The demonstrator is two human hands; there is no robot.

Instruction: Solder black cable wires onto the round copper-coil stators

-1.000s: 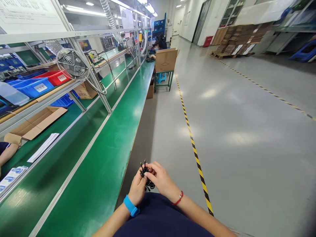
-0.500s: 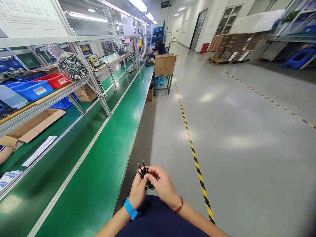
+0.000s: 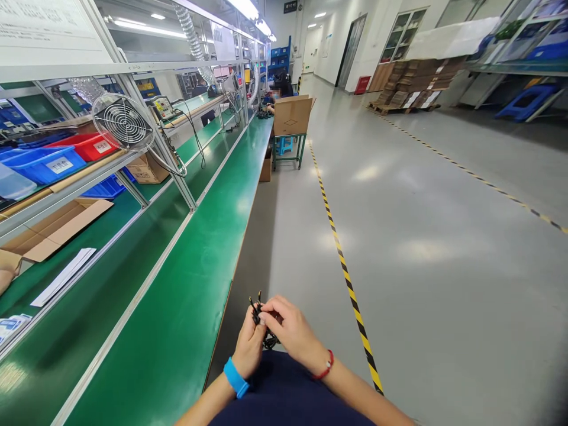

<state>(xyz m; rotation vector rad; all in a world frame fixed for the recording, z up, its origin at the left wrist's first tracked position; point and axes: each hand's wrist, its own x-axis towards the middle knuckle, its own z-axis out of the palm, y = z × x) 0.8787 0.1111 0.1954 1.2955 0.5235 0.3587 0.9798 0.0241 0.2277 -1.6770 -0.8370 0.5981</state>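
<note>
A bundle of black cables (image 3: 270,341) with gold-coloured plug tips is held between my two hands, close to my body and just right of the bench edge. My left hand (image 3: 249,343), with a blue band at the wrist, is closed around the bundle, and the tips stick up above its fingers. Thumb and fingers of my right hand (image 3: 290,331) pinch at the same bundle from the right; a red bracelet circles that wrist. Part of the bundle is hidden behind my fingers.
A long green workbench (image 3: 195,260) runs ahead on my left. Beside it stand a metal-guarded fan (image 3: 125,122), blue bins (image 3: 47,163) and a red bin (image 3: 84,146). Farther along is a cardboard box (image 3: 291,115) on a stand. Yellow-black tape (image 3: 341,260) marks the floor.
The plug tips, spread apart before, now stand closer together, with fewer visible. My right fingers have shifted slightly on the bundle. The whole view has turned a little.
</note>
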